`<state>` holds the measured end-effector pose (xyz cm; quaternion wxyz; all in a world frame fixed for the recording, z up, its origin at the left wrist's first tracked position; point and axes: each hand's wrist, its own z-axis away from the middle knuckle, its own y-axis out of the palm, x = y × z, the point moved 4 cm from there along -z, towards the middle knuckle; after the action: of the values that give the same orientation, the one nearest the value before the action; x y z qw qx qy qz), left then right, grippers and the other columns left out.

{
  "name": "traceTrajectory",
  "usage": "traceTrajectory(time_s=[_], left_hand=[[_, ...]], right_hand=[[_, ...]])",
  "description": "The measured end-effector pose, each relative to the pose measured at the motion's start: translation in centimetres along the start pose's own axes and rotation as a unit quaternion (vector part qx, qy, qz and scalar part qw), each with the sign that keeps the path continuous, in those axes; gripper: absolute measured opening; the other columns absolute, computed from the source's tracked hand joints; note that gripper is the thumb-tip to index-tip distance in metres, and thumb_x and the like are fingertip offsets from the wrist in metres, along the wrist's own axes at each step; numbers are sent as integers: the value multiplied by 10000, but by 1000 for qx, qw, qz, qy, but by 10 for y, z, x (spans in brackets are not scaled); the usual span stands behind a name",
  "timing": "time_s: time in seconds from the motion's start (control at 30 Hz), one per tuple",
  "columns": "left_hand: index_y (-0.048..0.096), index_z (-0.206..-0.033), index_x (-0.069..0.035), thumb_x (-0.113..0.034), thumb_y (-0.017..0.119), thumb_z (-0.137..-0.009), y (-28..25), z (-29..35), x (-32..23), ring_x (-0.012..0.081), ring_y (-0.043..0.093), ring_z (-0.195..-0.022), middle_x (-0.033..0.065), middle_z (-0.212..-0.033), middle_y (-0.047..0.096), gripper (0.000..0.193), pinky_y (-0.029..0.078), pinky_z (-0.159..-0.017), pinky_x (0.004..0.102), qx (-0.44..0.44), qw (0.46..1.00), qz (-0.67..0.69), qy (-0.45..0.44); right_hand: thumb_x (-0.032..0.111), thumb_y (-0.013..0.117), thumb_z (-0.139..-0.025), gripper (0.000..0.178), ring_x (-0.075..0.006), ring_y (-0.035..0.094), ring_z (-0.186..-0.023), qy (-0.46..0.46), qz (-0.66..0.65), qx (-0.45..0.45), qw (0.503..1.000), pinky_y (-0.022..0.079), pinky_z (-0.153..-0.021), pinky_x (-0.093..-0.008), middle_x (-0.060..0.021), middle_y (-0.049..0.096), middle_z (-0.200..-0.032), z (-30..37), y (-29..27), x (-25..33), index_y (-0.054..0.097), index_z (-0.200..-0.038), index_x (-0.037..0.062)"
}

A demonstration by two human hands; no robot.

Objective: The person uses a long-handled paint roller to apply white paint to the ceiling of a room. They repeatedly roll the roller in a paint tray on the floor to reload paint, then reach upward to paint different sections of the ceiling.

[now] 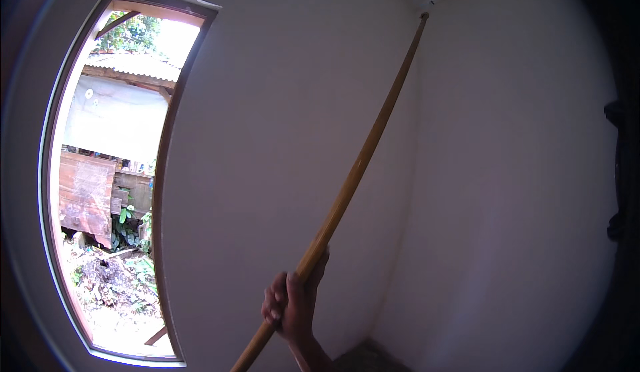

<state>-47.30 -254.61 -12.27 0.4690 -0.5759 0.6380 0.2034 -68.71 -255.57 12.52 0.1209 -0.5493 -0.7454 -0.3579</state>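
My right hand (293,309) is closed around a long, smooth wooden pole (350,185), low in the view. Its fingers curl over the pole's left side, and the forearm comes in from the lower edge. The pole slants up to the right. Its thin far end reaches the upper corner where two walls and the ceiling meet. Something small and pale with a dark spot (430,3) shows at that end, too small to make out. The pole's lower end runs out of the picture. My left hand is out of sight.
Plain pale walls (280,119) meet at a corner behind the pole. On the left, a tall framed window opening (159,225) looks onto a corrugated roof, boards and plants. Dark curved objects (615,172) sit at the right rim. A dark floor patch (370,357) shows below.
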Motion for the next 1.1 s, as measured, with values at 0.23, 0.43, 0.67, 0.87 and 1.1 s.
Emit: traceTrajectory(time_s=[0.23,0.43,0.67,0.87,1.1], left_hand=[[554,-1287,-74,-280,616,-1034,62,-129,-50,379,646,-774,205,-895,670,331,502,-697,495,-95,979,-175,-33],[524,-1262,-39,-171,627,-995,32,-263,-157,190,589,-508,92,-695,610,315,489,-477,377,-163,966,-164,120],[505,-1361,-12,-227,556,-1059,58,-407,-250,69,501,-557,2,-713,531,374,485,-516,283,-187,953,-154,181],[530,-1381,-36,-284,556,-1069,104,-534,-249,75,493,-644,6,-777,535,399,465,-572,274,-205,951,-118,200],[531,-1375,-20,-330,553,-1078,122,-629,-249,89,474,-652,17,-797,544,430,459,-592,288,-220,946,-107,213]], right_hand=[[251,433,-1079,803,-89,426,-461,-48,52,2,998,423,-419,-265,3,437,-719,-144,-45,89,-146,-1614,407],[258,431,-1069,793,-85,416,-531,-124,-49,95,986,430,-468,-267,2,430,-731,-296,-38,141,-113,-1633,379],[190,417,-1049,815,-105,417,-524,-177,-102,140,969,448,-481,-280,-8,424,-726,-464,-68,193,-127,-1635,352],[165,415,-1048,826,-118,426,-520,-185,-74,138,970,459,-487,-298,-17,430,-722,-581,-131,190,-138,-1630,360],[170,426,-1050,828,-116,448,-537,-190,-65,150,968,462,-499,-299,-19,429,-710,-665,-156,186,-134,-1629,361]])
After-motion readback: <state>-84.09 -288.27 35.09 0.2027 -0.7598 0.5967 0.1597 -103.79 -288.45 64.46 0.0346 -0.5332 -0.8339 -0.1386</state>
